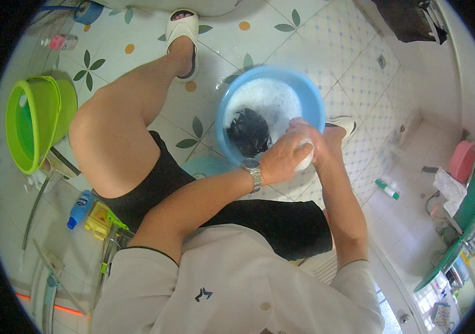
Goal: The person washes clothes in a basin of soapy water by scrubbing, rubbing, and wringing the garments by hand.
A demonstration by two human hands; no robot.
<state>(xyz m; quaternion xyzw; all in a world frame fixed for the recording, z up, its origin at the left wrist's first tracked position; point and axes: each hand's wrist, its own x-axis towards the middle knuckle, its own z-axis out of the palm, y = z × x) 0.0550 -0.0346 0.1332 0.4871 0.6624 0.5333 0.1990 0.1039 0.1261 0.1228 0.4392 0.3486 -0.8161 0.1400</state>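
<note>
A light blue plastic basin (312, 94) stands on the tiled floor in front of me, with white suds (277, 94) in it. Dark wet fabric (248, 132) lies bunched at the basin's left side. Over the basin's lower right rim, my left hand (285, 156), with a metal wristwatch (252, 171) on its wrist, and my right hand (310, 137) are pressed together. Between them is a white, foamy lump (305, 156); whether it is cloth or only lather, I cannot tell.
Partly under my leg, a pale teal basin (206, 166) touches the floor beside the blue one. A green bucket (66, 104) stands at the left, above a blue bottle (82, 208) and a yellow bottle (97, 221). My slippered feet flank the basin. A green-and-white tube (387, 188) lies at right.
</note>
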